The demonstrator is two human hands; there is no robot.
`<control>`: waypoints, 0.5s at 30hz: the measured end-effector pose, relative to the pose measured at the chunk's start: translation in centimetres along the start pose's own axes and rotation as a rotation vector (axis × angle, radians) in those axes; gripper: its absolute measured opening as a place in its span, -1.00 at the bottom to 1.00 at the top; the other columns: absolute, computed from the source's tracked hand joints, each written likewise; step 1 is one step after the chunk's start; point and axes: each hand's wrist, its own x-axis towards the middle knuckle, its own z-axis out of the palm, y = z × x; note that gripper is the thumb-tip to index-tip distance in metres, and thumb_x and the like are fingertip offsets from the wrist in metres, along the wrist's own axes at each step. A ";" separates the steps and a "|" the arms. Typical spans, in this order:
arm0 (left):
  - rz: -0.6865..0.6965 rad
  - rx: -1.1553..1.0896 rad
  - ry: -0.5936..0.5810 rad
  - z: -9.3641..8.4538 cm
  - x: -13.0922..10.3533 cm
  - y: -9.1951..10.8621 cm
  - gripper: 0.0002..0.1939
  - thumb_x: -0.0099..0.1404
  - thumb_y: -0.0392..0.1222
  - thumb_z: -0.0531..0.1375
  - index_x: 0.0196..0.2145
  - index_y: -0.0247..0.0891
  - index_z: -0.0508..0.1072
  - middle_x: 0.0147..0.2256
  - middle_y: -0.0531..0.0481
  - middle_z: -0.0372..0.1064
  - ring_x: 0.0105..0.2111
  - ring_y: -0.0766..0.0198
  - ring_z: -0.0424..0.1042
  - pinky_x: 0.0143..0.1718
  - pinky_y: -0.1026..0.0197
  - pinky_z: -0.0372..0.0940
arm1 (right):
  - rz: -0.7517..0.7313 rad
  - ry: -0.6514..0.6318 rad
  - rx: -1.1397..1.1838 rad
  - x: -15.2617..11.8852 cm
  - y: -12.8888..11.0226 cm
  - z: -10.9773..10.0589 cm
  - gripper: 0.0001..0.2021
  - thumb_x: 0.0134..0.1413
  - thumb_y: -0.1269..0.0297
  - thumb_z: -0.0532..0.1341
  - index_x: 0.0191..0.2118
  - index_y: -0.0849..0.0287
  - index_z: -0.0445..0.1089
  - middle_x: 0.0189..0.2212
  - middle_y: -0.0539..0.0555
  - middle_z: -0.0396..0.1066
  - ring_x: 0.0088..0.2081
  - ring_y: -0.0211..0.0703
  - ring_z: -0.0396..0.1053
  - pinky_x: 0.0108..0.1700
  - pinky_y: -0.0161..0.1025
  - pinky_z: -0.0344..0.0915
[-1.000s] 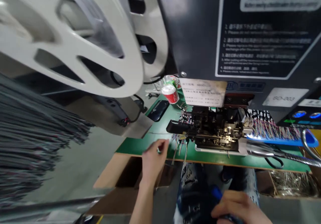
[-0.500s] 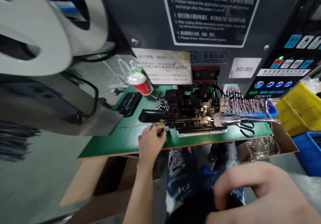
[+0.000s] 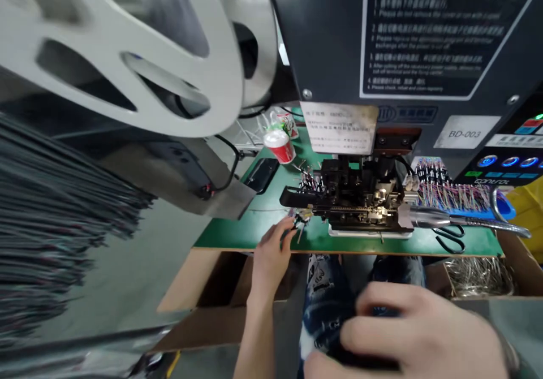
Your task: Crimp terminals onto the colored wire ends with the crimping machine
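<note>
My left hand (image 3: pixel 272 252) is at the front left of the green table (image 3: pixel 229 233), its thumb and fingertips pinched on short wires (image 3: pixel 299 219) with dark and light ends. They lie just left of the crimping machine's black applicator (image 3: pixel 360 192) and its terminal strip. Nearer the camera, my right hand (image 3: pixel 403 331) hovers over my lap, blurred, with fingers bent and apart. Nothing shows in it, though its palm side is hidden. More wires with black ends (image 3: pixel 311 182) lie behind the applicator's left arm.
Large pale reels (image 3: pixel 224 85) and a hanging wire bundle (image 3: pixel 63 215) fill the left. A red-white cup (image 3: pixel 280 146) and black phone-like tray (image 3: pixel 262 175) stand behind. Black-handled scissors (image 3: pixel 450 238), a blue wire tray (image 3: pixel 504 206) and a flexible metal lamp (image 3: pixel 432 218) are right.
The view has swung left, so the machine sits further right. My left hand has drawn slightly away from the applicator, with the wires showing more. My right hand has shifted leftward in view.
</note>
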 end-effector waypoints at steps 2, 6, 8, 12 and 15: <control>0.023 -0.012 0.028 -0.2 -0.1 -0.3 -0.88 0.41 -0.21 0.11 -0.20 -0.12 0.46 -0.13 -0.16 0.61 -0.05 -0.05 0.59 0.02 0.00 0.47 | -0.162 -0.072 -0.184 2.2 1.5 0.2 -0.73 0.45 0.28 0.11 0.00 0.04 0.57 -0.25 0.07 0.61 -0.26 -0.10 0.49 -0.05 -0.13 0.41; 0.022 -0.038 0.092 -0.6 -0.8 -0.8 -0.85 0.45 -0.20 0.10 -0.19 -0.12 0.48 -0.21 -0.15 0.58 -0.12 -0.05 0.58 -0.07 0.00 0.50 | -0.053 0.137 -0.186 3.3 8.5 2.7 -0.70 0.39 0.42 0.09 -0.06 0.16 0.59 -0.28 0.11 0.61 -0.28 -0.12 0.53 -0.21 -0.25 0.42; 0.021 -0.054 0.115 -0.7 -1.4 -1.0 -0.84 0.47 -0.19 0.10 -0.14 -0.13 0.48 -0.18 -0.15 0.58 -0.12 -0.02 0.59 -0.11 0.04 0.52 | 0.117 0.265 0.001 3.6 12.3 4.7 -0.77 0.34 0.36 0.18 -0.16 0.19 0.62 -0.34 0.11 0.61 -0.33 -0.12 0.53 -0.22 -0.23 0.42; 0.069 -0.080 0.151 -0.9 -2.3 -0.9 -0.83 0.51 -0.18 0.09 -0.14 -0.15 0.50 -0.17 -0.12 0.58 -0.13 0.04 0.63 -0.15 0.10 0.55 | 0.283 0.455 0.538 5.4 17.1 8.5 -0.63 0.14 -0.02 0.42 -0.12 0.20 0.62 -0.33 0.12 0.62 -0.49 -0.15 0.49 -0.40 -0.23 0.41; 0.153 -0.101 0.173 -1.0 -2.7 -0.6 -0.81 0.53 -0.20 0.09 -0.17 -0.15 0.51 -0.18 -0.09 0.60 -0.13 0.07 0.63 -0.13 0.11 0.55 | 0.271 0.536 0.640 7.5 18.5 9.7 -0.39 -0.01 -0.24 0.45 -0.01 0.15 0.56 -0.22 0.16 0.63 -0.49 -0.11 0.53 -0.42 -0.16 0.47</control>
